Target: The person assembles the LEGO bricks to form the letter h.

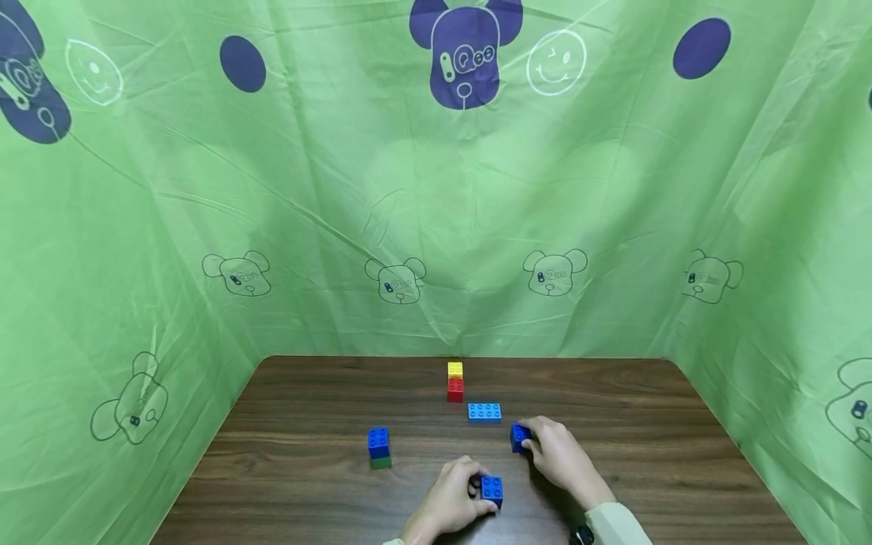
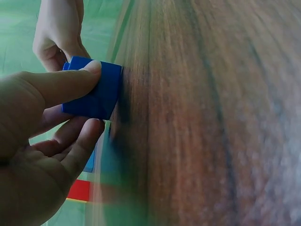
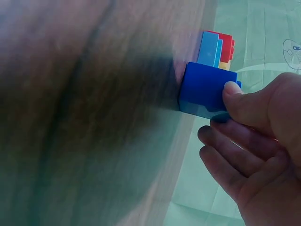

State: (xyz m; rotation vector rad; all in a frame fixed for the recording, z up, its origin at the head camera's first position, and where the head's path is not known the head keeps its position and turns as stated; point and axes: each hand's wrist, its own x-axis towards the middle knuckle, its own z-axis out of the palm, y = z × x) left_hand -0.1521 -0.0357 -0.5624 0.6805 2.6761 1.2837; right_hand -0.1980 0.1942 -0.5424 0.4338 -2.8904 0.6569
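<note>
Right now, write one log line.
left hand: holds nearest studded blue brick | right hand: holds rightmost studded blue brick | light blue rectangular brick: untouched

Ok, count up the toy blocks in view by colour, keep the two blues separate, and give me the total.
Green block: 1
Dark blue blocks: 3 (one in the left hand, one in the right hand, one on top of the green)
Light blue block: 1
Red block: 1
Yellow block: 1
Total: 7
</note>
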